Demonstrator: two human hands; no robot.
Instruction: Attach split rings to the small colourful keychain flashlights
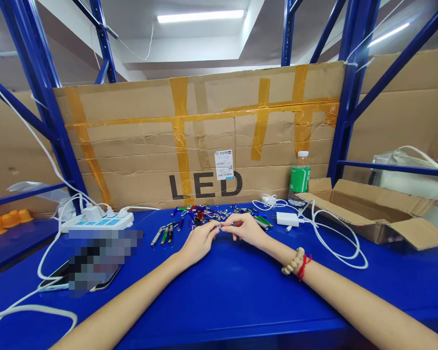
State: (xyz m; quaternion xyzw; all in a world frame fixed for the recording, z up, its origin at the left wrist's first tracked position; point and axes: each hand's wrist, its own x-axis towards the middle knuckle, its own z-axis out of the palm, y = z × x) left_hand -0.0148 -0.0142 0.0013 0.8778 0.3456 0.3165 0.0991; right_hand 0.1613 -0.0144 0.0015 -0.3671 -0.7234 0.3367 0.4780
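Note:
My left hand (198, 241) and my right hand (247, 229) meet above the middle of the blue table, fingertips pinched together. Between them is a small shiny metal piece (219, 227), too small to name and partly covered by the fingers; both hands grip it. Just behind the hands lies a loose pile of small coloured metal parts (204, 213), among them red, blue and green tubes. Left of my left hand, several slim tubes with metal ends (164, 236) lie side by side, one silver, one green, one black.
At left stand a white power strip (113, 221) with plugs and cables and a blurred-out flat device (98, 262). At right are a white charger (287, 219), a coiled white cable (345, 257), a bottle (300, 179) and an open cardboard box (372, 228). A cardboard wall (138, 160) closes the back.

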